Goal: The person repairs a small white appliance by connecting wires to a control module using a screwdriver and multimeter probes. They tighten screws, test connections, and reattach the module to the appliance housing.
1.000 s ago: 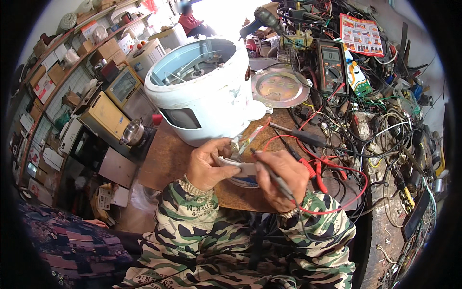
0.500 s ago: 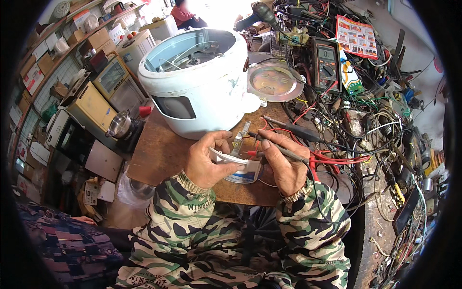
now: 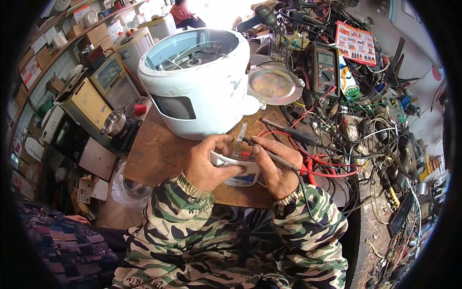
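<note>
My left hand [image 3: 208,164] grips a curved white plastic panel [image 3: 242,180], thumb across its front and fingers behind. A pale switch lever with metal parts [image 3: 240,137] stands up from the back of the panel. My right hand [image 3: 279,166] pinches a black multimeter probe [image 3: 283,162], whose front end is at the switch parts. A red probe [image 3: 247,155] also points there from under the right fingers, which partly hide it. Beyond my hands stands the white rice cooker body [image 3: 197,103], lidless, with a rectangular opening in its side. Right of it lies a multimeter [image 3: 326,67], screen lit.
A soldering iron [image 3: 291,131] and red leads [image 3: 332,168] lie right of my hands. A round metal plate [image 3: 275,85] rests behind. Tangled cables and parts crowd the bench's right side. Another person's patterned sleeve [image 3: 67,241] is at lower left; someone in red [image 3: 182,15] sits far back.
My right hand has shifted slightly left, bringing the probes closer in to the switch parts. The panel has tilted a little in my left hand, its front face showing less.
</note>
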A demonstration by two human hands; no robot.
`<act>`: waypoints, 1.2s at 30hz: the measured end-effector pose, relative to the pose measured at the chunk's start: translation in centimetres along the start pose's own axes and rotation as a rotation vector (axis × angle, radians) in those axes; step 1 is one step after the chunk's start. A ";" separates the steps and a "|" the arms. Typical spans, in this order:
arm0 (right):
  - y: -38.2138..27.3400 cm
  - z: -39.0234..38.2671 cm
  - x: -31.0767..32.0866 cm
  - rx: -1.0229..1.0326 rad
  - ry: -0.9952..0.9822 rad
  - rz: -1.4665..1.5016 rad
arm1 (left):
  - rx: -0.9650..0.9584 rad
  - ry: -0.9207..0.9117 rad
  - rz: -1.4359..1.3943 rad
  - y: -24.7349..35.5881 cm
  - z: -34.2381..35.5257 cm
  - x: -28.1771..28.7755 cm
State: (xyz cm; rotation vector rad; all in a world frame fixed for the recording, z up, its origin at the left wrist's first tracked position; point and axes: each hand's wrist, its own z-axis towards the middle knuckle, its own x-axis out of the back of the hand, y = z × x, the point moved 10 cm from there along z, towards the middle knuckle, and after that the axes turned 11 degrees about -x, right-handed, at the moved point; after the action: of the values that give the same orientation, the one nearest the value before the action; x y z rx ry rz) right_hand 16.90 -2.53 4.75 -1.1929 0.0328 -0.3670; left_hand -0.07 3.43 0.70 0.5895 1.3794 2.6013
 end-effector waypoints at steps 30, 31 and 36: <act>1.0 -0.5 -0.5 0.024 0.005 0.068 | -0.042 0.013 0.075 -0.2 -0.4 0.4; 0.9 -0.4 -0.7 0.024 -0.005 0.057 | -0.036 0.007 0.107 -0.1 -0.5 0.7; -0.3 -0.6 0.0 0.110 0.025 -0.038 | -0.103 0.029 0.168 1.3 0.0 0.5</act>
State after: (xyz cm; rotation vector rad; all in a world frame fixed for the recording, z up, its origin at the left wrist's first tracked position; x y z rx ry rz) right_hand 16.71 -3.13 4.76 -1.0815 0.0117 -0.4118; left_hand -0.42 2.86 1.94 0.6826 1.2446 2.8025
